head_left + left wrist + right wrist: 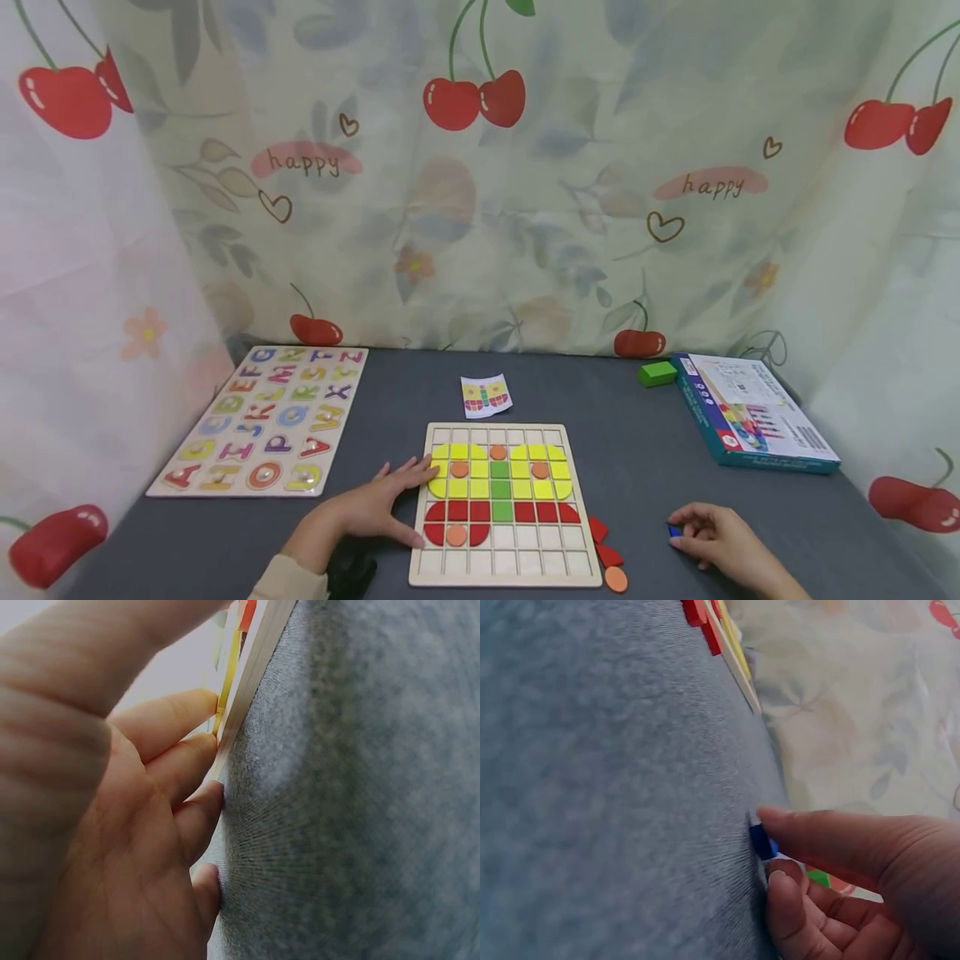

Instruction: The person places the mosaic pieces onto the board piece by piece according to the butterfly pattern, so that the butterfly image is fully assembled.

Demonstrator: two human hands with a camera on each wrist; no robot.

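Observation:
A pale wooden grid board (506,575) lies in the middle of the table, with yellow, red, green and orange pieces set in a butterfly-like pattern. My left hand (372,506) rests along the board's left edge, fingers extended, fingertips (201,705) touching the frame and yellow pieces. To the right of the board, my right hand (716,537) pinches a small blue piece (763,841) between thumb and finger, low at the table. Loose red pieces (609,555) and an orange disc (616,579) lie by the board's lower right edge.
A picture card (486,397) showing a similar pattern lies behind the board. An alphabet puzzle board (262,425) is at the left. At the back right are a green block (657,374) and a flat box (757,412). A dark object (351,575) sits by the left wrist.

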